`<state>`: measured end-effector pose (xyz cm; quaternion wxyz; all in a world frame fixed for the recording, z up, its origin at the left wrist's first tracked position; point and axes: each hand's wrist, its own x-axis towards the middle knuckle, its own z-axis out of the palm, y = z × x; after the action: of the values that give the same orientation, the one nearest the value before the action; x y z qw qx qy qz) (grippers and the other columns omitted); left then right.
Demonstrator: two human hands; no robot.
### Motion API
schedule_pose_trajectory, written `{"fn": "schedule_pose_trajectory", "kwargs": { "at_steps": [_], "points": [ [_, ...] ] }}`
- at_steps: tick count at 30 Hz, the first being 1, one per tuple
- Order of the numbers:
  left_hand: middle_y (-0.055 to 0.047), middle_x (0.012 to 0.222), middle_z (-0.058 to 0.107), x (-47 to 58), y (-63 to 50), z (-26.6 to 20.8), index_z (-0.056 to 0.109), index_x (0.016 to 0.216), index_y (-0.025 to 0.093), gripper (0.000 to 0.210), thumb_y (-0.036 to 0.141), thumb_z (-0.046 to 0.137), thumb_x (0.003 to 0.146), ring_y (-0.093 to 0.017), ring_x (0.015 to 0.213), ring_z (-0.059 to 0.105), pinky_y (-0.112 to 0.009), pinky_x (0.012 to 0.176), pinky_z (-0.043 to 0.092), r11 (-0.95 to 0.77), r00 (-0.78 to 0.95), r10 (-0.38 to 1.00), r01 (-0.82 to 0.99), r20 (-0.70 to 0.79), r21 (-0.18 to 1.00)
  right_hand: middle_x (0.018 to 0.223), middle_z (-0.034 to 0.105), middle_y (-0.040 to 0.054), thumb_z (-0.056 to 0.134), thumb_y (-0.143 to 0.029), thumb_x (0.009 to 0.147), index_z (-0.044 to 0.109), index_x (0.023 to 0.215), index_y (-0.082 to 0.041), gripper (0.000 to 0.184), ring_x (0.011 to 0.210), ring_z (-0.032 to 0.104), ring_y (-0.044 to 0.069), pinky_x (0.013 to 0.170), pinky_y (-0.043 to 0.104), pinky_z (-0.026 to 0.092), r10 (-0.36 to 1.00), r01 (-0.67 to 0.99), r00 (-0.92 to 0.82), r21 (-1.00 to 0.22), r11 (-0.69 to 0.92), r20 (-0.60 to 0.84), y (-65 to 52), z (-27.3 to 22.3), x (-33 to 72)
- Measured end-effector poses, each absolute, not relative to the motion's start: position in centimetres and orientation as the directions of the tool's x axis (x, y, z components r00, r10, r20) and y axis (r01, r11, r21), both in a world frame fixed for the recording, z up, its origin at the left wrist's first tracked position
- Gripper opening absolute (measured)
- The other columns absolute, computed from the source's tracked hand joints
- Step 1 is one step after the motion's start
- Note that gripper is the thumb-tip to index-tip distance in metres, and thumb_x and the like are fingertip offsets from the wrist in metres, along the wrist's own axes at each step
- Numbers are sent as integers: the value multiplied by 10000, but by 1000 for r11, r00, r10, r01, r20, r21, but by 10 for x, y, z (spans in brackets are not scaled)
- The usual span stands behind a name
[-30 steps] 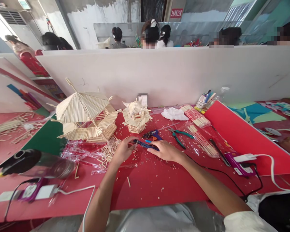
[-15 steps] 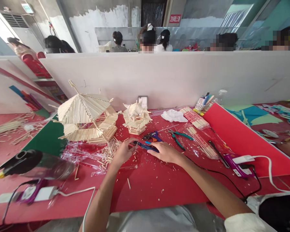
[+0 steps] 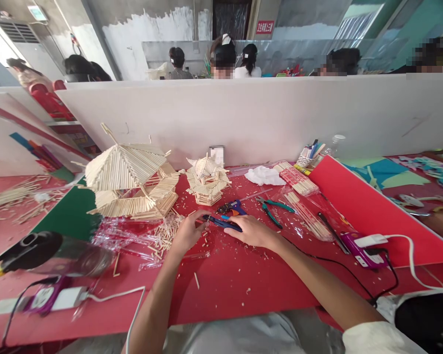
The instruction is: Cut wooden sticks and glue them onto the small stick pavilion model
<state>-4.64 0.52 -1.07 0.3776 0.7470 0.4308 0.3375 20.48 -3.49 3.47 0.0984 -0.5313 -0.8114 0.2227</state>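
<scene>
At the far left of the red surface [image 3: 221, 290], loose sticks [image 3: 11, 194] lie in a spread heap, and nearer the person a black-topped bottle [image 3: 70, 253] rests on its side, its lid end to the left. Next, the large stick pavilion [image 3: 123, 167] stands upright, with crumpled clear wrapping [image 3: 121, 236] in front of it and a pile of short cut sticks [image 3: 165, 239] at the wrapping's right edge. Beside that pile is the left hand [image 3: 187, 232], its thumb and fingers curved towards each other with a narrow gap, right at the head of the dark blue pliers [image 3: 220, 222]; whether it pinches anything small cannot be told. The pliers lie in front of the small stick pavilion [image 3: 207, 181], between the two hands, head pointing left and slightly away from the person, the long axis slanting down to the right. The right hand [image 3: 254, 231] is closed around their handle end, thumb on the near side, fingers over the far side. Just behind the pliers sits a glue gun [image 3: 233, 207]; to its right are green-handled pliers [image 3: 275, 210], their handles parted, then bagged sticks [image 3: 309, 216] and, furthest right, a leaning red board [image 3: 376, 216].
</scene>
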Motion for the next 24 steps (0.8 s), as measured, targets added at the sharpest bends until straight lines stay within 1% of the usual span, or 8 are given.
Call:
{"fn": "schedule_pose_trajectory", "kwargs": {
  "at_steps": [6, 10, 12, 14, 17, 20, 22, 24],
  "points": [
    [-67, 1054, 775, -46, 5, -10, 716, 1234, 236, 379, 156, 627, 875, -204, 881, 737, -299, 818, 561, -356, 397, 900, 427, 181, 831, 1118, 783, 128, 474, -509, 1026, 686, 1187, -186, 418, 1029, 734, 300, 789, 311, 478, 905, 836, -421, -414, 360, -63, -34, 29, 205],
    [-51, 1033, 762, -43, 0, -5, 697, 1256, 252, 376, 165, 611, 901, -184, 778, 743, -302, 798, 564, -371, 388, 903, 486, 185, 791, 1044, 789, 144, 433, -507, 1045, 657, 1144, -170, 417, 964, 750, 322, 753, 319, 461, 912, 892, -396, -281, 355, -104, -37, 32, 202],
    [-64, 1107, 725, -42, -3, -2, 683, 1280, 261, 383, 165, 592, 920, -158, 699, 729, -302, 776, 566, -393, 385, 901, 525, 201, 754, 1015, 789, 160, 395, -504, 1060, 646, 1157, -156, 440, 941, 754, 335, 761, 332, 459, 917, 914, -380, -203, 352, -120, -39, 34, 199],
    [-91, 1223, 664, -42, -4, -1, 677, 1286, 263, 396, 143, 584, 920, -141, 680, 717, -306, 777, 569, -434, 386, 891, 570, 239, 698, 998, 788, 176, 366, -504, 1069, 634, 1198, -137, 472, 935, 755, 348, 775, 347, 461, 918, 923, -375, -142, 356, -133, -42, 34, 196],
    [-102, 1275, 643, -42, -5, 2, 664, 1289, 263, 425, 90, 557, 917, -175, 822, 733, -306, 816, 571, -529, 440, 845, 596, 306, 604, 1011, 786, 191, 351, -506, 1073, 633, 1224, -119, 501, 948, 753, 358, 793, 361, 466, 913, 925, -379, -91, 369, -151, -45, 32, 192],
    [-79, 1121, 717, -42, -4, 3, 685, 1217, 248, 380, 61, 516, 933, -219, 977, 722, -298, 844, 564, -612, 528, 786, 582, 323, 536, 1032, 786, 189, 349, -517, 1070, 653, 1196, -128, 509, 955, 752, 361, 784, 364, 471, 911, 923, -384, -83, 375, -149, -47, 28, 189],
    [-75, 1075, 735, -43, -4, 4, 699, 1166, 235, 351, 51, 518, 928, -229, 996, 721, -300, 850, 564, -628, 559, 770, 585, 307, 513, 1047, 786, 187, 351, -516, 1068, 660, 1193, -133, 508, 963, 752, 359, 781, 364, 473, 913, 925, -379, -90, 369, -153, -49, 27, 188],
    [-79, 1100, 739, -43, -4, 4, 702, 1167, 233, 344, 56, 531, 927, -233, 1005, 725, -303, 854, 566, -638, 581, 760, 585, 291, 500, 1062, 786, 184, 357, -508, 1067, 665, 1194, -137, 499, 972, 751, 352, 787, 361, 474, 915, 929, -369, -104, 356, -163, -50, 27, 187]
  ]
}}
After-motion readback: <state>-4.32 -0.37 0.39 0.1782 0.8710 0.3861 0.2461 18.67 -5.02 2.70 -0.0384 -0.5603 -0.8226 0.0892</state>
